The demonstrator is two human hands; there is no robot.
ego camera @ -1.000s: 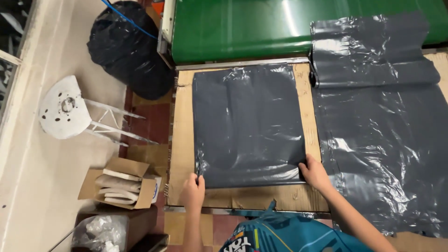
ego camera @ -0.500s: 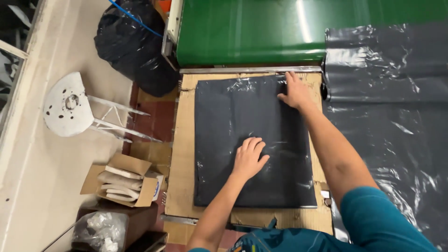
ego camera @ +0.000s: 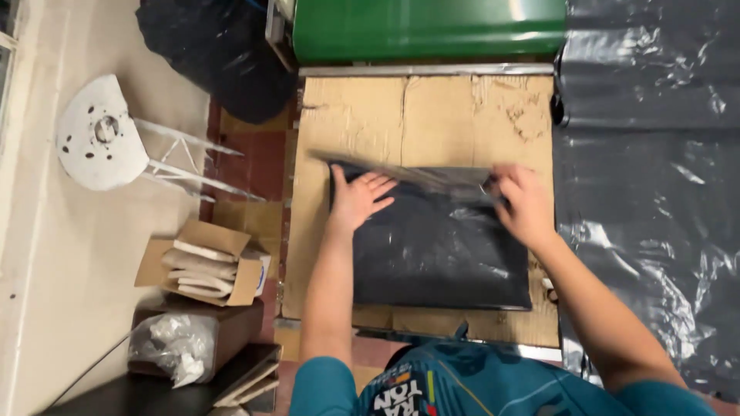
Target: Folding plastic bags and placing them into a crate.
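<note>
A dark grey plastic bag (ego camera: pixel 439 246) lies folded in half on a brown cardboard sheet (ego camera: pixel 432 115). My left hand (ego camera: pixel 356 197) presses flat on the bag's upper left corner, fingers spread. My right hand (ego camera: pixel 524 202) grips the folded edge at the upper right, which is blurred by motion. The far half of the cardboard is bare.
A stack of dark grey plastic bags (ego camera: pixel 647 177) lies to the right. A green surface (ego camera: pixel 428 27) runs behind the cardboard. On the left are a black sack (ego camera: pixel 216 54), a tipped white stool (ego camera: pixel 104 135), an open carton of white pieces (ego camera: pixel 204 266) and a clear bag (ego camera: pixel 173 347).
The bag lay spread full length over the cardboard. Both hands have brought its far edge toward me, folding it in half, and the far cardboard is now uncovered.
</note>
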